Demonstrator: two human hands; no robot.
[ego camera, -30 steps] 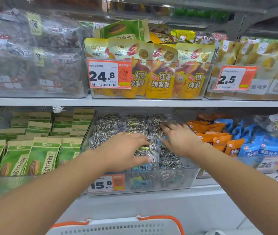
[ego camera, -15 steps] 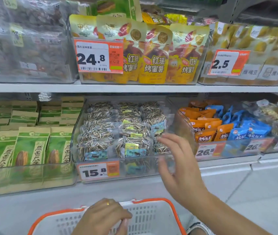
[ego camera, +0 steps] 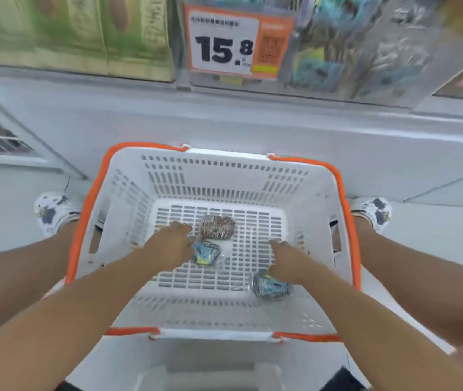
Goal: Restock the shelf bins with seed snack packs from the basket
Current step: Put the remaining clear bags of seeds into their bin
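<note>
Reaching into the basket point(ego camera: 309, 193) with both hands, my left hand point(ego camera: 172, 244) touches a seed pack point(ego camera: 210, 238) at its three o'clock, my right hand point(ego camera: 288, 261) spreads above another point(ego camera: 271, 286) at five, neither gripping yet, ready for the bin point(ego camera: 365, 66).

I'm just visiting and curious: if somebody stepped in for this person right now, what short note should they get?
Left hand: down in the white basket, fingers beside a seed pack; no clear grip.
Right hand: also in the basket, above a second seed pack; grip unclear through blur.
Only these two packs seem left in the basket.
The seed bin behind the 15.8 price tag already holds packs.
Left: lift both packs into that bin.
</note>
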